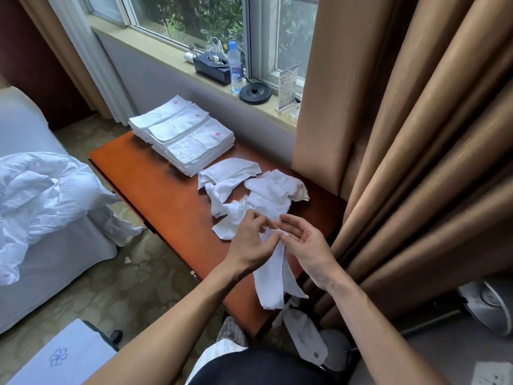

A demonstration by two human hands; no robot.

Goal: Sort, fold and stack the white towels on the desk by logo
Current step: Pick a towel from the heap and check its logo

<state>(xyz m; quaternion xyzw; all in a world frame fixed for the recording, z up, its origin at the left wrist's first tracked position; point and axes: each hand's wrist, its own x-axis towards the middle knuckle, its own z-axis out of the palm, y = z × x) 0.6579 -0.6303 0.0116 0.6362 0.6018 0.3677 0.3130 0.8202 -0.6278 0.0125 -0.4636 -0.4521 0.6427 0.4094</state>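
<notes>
A person's left hand (249, 240) pinches the top of a white towel (273, 279), fingers curled. The right hand (306, 245) is nearly flat, straightish fingers touching the same edge. The towel hangs over the wooden desk's (155, 184) near end. Behind: unfolded towels (249, 193) in a loose heap & a folded stack (183, 137) w/ red logos at the far end.

both bare forearms reach in from 6 o'clock toward 12; left hand (251, 241), back up, curls its fingers and pinches a towel (270, 282); right hand (309, 245), at its 3 o'clock, palm turned inward, fingers nearly straight, touching the towel
</notes>
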